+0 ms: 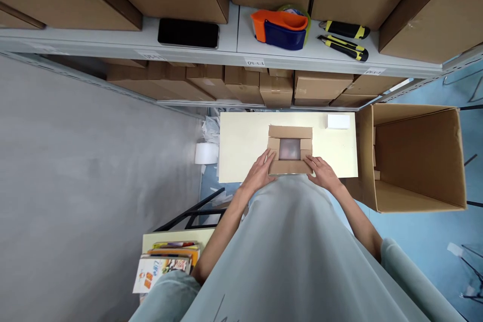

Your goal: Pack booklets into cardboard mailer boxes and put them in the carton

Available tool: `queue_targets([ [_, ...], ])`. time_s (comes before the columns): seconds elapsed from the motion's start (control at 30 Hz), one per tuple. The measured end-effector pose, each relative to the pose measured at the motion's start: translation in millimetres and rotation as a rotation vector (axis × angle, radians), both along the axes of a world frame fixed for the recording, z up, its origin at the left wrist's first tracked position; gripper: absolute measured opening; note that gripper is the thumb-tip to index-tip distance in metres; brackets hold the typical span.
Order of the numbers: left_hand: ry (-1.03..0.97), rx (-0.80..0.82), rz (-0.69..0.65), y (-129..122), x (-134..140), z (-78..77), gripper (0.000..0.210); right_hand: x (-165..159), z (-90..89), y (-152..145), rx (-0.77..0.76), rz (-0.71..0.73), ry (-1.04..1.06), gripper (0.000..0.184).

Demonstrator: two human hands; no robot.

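Observation:
A small cardboard box (290,167) rests at the near edge of the cream tabletop (245,146). Its flaps frame a central opening, where a greyish, translucent-looking content (290,149) shows; its kind cannot be made out. My left hand (260,170) grips the box's left near corner, fingers over the side flap and thumb low at the near edge. At the opposite corner, my right hand (320,171) holds the box the same way, fingertips on the right flap. A small white box (338,121) lies farther back on the right of the tabletop.
Above the table, a shelf (241,46) carries a phone (188,33), an orange-and-blue tape dispenser (279,29), two utility knives (345,40) and large cartons. A large open carton (418,161) stands at right. Magazines (166,266) and a white roll (206,153) are at left.

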State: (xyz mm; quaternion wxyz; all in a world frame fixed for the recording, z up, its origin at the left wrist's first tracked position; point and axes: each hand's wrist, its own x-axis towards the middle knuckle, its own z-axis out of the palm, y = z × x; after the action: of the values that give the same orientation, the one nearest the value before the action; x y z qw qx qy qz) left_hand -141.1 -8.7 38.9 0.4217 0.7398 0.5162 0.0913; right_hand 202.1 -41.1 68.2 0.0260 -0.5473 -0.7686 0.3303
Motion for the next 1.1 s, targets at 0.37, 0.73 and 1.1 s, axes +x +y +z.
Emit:
queue_targets([
  [0.37,0.006,0.044,0.314,23.7,13.0,-8.1,0.077,1.7,-29.0,36.2,-0.017,-0.523,0.189,0.064],
  [0.73,-0.075,0.107,0.298,76.2,22.8,-9.5,0.109,-7.0,-35.3,83.7,0.057,-0.541,0.399,0.102],
  [1.1,-0.057,0.153,0.35,34.9,26.2,0.4,0.023,-4.7,-35.2,37.0,0.003,-0.621,0.417,0.054],
])
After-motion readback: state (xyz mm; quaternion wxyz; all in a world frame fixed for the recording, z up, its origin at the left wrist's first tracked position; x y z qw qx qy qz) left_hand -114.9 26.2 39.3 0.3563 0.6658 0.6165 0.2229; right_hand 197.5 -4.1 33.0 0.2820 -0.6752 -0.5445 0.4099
